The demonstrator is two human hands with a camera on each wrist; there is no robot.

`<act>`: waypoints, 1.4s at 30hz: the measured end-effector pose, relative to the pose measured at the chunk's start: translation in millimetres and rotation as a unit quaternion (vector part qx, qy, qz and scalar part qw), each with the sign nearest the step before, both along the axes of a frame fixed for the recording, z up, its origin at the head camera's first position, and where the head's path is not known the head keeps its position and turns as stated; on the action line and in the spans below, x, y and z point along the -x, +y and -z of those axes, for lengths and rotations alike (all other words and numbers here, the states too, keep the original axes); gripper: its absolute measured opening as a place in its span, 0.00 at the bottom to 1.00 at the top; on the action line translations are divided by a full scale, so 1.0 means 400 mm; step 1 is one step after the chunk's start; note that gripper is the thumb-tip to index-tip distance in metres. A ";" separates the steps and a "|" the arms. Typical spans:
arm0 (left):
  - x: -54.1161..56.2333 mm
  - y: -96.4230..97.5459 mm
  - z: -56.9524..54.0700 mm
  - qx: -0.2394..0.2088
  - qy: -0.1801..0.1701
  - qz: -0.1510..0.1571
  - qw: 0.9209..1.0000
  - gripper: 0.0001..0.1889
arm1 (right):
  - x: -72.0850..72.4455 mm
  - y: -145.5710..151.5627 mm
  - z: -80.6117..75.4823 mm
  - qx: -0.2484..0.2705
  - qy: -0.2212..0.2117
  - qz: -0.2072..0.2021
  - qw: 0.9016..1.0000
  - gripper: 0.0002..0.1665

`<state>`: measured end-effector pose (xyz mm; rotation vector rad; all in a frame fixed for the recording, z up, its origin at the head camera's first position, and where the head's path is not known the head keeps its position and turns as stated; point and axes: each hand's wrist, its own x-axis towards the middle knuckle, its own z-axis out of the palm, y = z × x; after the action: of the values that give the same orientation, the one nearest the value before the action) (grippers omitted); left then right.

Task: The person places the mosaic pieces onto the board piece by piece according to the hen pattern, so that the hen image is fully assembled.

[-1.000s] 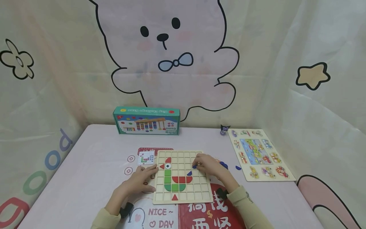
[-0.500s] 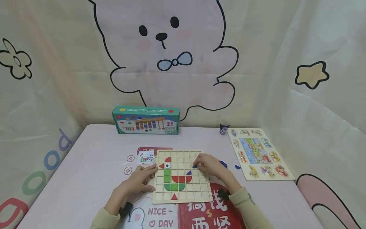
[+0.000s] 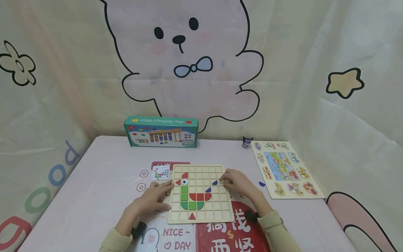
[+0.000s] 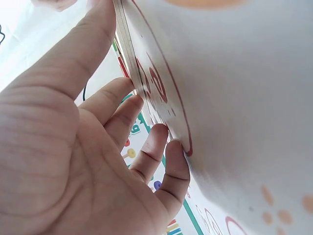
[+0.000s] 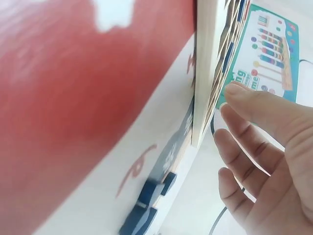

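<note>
A wooden grid board (image 3: 217,206) lies on the table, with red, green and blue pieces forming a bird-like figure. One blue piece (image 3: 215,182) sits in a cell near the right edge. Another blue piece (image 3: 208,190) lies diagonally below it, close to a red half-round piece (image 3: 208,197). My left hand (image 3: 154,197) rests at the board's left edge, its fingers spread and touching the side. Over the right edge is my right hand (image 3: 237,182), fingers loosely bent. Nothing shows between its thumb and fingers (image 5: 237,147) in the right wrist view.
A small pattern card (image 3: 160,173) lies left of the board. Loose dark blue pieces (image 5: 139,218) lie beside its right side, and one blue piece (image 3: 262,184) is farther right. A picture puzzle board (image 3: 296,175), small figurine (image 3: 247,142) and green game box (image 3: 162,132) stand around.
My right hand has let go of the blue piece near the board's right edge and moved slightly right. That piece now shows in its cell. My left hand has stayed put.
</note>
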<state>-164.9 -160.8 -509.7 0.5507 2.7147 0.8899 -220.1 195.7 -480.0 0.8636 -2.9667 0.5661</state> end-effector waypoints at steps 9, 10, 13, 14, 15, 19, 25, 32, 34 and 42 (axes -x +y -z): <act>0.001 0.002 -0.001 -0.001 0.006 -0.003 1.000 0.40 | -0.008 0.038 0.004 -0.004 0.012 0.008 1.000 0.07; 0.002 0.003 0.000 -0.001 0.004 -0.004 1.000 0.40 | -0.007 0.042 0.004 -0.004 0.011 0.009 1.000 0.07; 0.003 0.003 0.002 -0.001 0.001 -0.007 1.000 0.41 | -0.004 0.054 0.005 -0.005 0.006 0.010 1.000 0.07; 0.003 0.003 0.002 -0.002 -0.001 -0.009 1.000 0.41 | -0.004 0.058 0.007 -0.006 0.005 0.011 1.000 0.06; 0.003 0.004 0.003 -0.002 -0.003 -0.011 1.000 0.41 | -0.003 0.062 0.009 -0.008 0.006 0.012 1.000 0.06; 0.001 0.005 0.001 -0.002 -0.004 -0.013 1.000 0.41 | -0.006 0.076 0.013 -0.005 0.003 0.027 1.000 0.07; 0.000 0.005 -0.003 -0.005 -0.002 -0.008 1.000 0.40 | 0.002 0.102 0.022 -0.009 0.004 0.054 0.999 0.08; 0.000 0.004 -0.005 -0.007 -0.009 -0.011 1.000 0.41 | 0.025 0.123 0.026 -0.012 0.008 0.069 0.998 0.07; 0.000 0.004 -0.005 -0.007 -0.010 -0.010 1.000 0.41 | 0.030 0.126 0.026 -0.014 0.009 0.071 0.997 0.08; 0.000 0.004 -0.008 -0.008 -0.008 -0.009 1.000 0.41 | 0.047 0.128 0.029 -0.029 0.007 0.084 0.996 0.11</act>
<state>-165.1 -159.2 -506.6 0.5207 2.7037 0.9182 -238.8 247.0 -491.6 0.6100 -3.0176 0.4683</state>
